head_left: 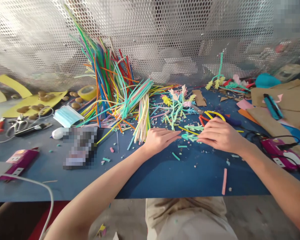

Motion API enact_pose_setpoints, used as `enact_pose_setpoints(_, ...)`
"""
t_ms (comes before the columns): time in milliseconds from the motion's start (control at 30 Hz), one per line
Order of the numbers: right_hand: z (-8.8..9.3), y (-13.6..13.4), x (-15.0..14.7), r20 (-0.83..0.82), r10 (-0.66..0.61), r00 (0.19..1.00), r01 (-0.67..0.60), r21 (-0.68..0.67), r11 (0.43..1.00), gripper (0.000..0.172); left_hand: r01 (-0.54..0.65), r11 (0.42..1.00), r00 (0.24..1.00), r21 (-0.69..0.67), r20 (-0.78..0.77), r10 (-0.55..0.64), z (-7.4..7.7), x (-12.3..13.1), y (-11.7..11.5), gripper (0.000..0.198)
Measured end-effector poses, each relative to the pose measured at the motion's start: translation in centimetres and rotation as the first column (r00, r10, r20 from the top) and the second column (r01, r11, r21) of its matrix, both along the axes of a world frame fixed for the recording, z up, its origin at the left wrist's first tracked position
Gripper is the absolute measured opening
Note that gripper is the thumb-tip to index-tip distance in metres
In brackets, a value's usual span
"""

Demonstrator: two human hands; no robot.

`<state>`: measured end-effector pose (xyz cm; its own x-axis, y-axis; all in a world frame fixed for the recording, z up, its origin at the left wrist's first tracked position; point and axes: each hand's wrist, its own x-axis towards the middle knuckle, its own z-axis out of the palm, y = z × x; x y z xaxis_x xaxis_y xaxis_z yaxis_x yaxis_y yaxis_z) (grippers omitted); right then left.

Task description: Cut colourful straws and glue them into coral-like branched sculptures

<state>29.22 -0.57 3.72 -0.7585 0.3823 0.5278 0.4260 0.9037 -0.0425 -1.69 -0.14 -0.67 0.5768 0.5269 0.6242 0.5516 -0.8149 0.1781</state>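
My left hand (161,140) and my right hand (220,135) face each other low over the blue table. Between their fingertips lies a small mint-green leafy sprig (189,137) that looks made of pipe cleaners. The fingers of each hand are pressed together at one end of it. Just behind sits another mint-green sprig (193,128). A yellow stem (187,130) passes close by. Pliers with red and yellow handles (215,115) lie partly behind my right hand. Farther back stands a cluster of branched pipe-cleaner sprigs (175,108) with pink and yellow tips.
A large heap of coloured pipe cleaners (107,80) leans on the perforated metal panel (185,30). To the left are a phone (82,146), a face mask (68,116) and scissors (18,126). Cardboard (287,100), a cutter (273,106) and a magenta power strip (285,153) lie right.
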Motion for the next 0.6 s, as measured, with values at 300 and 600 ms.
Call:
enact_pose_setpoints(300,-1.2,0.8,0.2,-0.072,-0.019,0.997,0.009,-0.129,0.992,0.005,-0.017,0.999,0.999,-0.045,-0.047,0.015,0.4,0.2,-0.2,0.032)
enact_pose_setpoints(600,-1.2,1.5,1.4,-0.084,-0.068,0.994,0.055,-0.154,0.987,0.013,0.054,0.998,0.998,0.042,-0.024,-0.053,-0.3,1.2,-0.7,0.025)
